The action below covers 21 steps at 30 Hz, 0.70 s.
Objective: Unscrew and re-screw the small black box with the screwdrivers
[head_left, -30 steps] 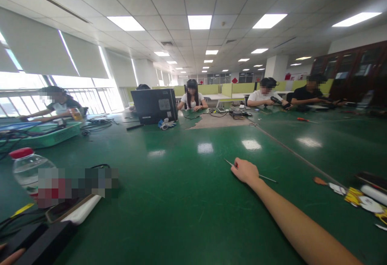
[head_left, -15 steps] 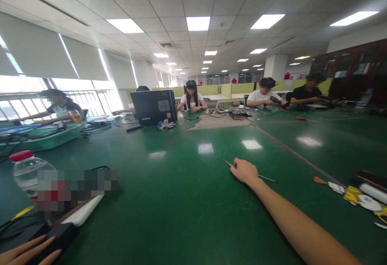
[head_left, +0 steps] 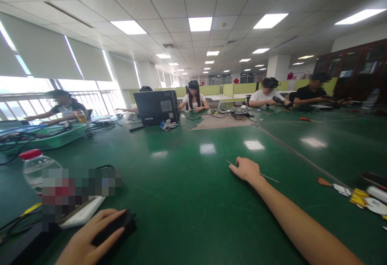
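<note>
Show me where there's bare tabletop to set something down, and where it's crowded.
Widest bare patch: the green table between the black block under the left grip and the right grip. Another lies right of the seam, before the orange-handled screwdriver. Crowded: left, around the bottle and basket; right edge, around the yellow-and-white item.

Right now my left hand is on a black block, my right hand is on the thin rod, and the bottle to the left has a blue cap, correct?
Not quite: the head view shows the bottle with a red cap, not blue. The rest holds: left hand on a black block, right hand on the thin rod.
</note>
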### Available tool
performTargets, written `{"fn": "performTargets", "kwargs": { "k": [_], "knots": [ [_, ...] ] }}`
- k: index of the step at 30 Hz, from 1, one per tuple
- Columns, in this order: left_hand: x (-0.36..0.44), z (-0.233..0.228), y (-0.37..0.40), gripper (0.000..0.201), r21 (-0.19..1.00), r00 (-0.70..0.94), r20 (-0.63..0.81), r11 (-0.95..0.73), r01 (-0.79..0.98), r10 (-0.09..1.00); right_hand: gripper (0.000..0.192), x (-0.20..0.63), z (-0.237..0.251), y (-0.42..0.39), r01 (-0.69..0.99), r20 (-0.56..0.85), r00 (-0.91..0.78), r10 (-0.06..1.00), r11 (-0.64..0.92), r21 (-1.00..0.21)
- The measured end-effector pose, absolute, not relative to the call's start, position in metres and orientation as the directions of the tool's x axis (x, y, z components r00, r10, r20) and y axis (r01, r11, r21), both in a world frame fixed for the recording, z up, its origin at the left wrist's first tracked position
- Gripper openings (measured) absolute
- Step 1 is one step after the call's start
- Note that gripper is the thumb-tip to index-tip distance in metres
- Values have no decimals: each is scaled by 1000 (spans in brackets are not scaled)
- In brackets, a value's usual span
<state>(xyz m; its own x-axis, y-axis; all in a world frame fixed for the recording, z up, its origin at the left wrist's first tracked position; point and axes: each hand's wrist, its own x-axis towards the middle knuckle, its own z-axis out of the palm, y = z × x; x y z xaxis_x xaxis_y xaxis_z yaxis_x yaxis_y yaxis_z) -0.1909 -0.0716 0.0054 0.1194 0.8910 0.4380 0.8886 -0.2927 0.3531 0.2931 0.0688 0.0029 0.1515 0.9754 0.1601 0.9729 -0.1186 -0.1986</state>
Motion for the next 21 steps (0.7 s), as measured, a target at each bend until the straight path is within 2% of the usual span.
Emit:
{"fn": "performTargets", "kwargs": {
  "k": [4, 6, 8, 9, 11, 13, 15, 18, 21],
  "knots": [
    [-125, 14, -50, 37, 387, 353, 323, -463, 798, 878, 39, 285, 29, 64, 964, 290, 170, 942, -97, -249],
    [-84, 19, -43, 33, 404, 424, 333, -534, 743, 842, 34, 274, 49, 59, 932, 361, 164, 918, -25, -362],
    [-44, 20, -37, 31, 425, 492, 340, -598, 679, 801, 30, 260, 70, 53, 831, 428, 131, 894, 136, -539],
    [-25, 19, -35, 31, 433, 517, 349, -624, 650, 781, 29, 252, 80, 48, 737, 466, 101, 879, 248, -629],
    [11, 13, -29, 34, 438, 574, 374, -684, 583, 728, 29, 236, 98, 38, 447, 518, 73, 852, 437, -781],
    [41, 6, -24, 35, 438, 608, 419, -737, 516, 674, 29, 223, 111, 26, 80, 466, 61, 883, 461, -884],
    [63, -1, -19, 34, 439, 612, 469, -769, 465, 637, 27, 216, 116, 15, -215, 398, -11, 917, 387, -897],
    [79, -8, -16, 31, 447, 582, 529, -785, 428, 618, 25, 217, 112, 7, -431, 393, -94, 915, 319, -844],
    [78, -11, -18, 31, 438, 585, 552, -804, 403, 594, 24, 223, 103, 8, -496, 367, -123, 922, 263, -827]
  ]
}}
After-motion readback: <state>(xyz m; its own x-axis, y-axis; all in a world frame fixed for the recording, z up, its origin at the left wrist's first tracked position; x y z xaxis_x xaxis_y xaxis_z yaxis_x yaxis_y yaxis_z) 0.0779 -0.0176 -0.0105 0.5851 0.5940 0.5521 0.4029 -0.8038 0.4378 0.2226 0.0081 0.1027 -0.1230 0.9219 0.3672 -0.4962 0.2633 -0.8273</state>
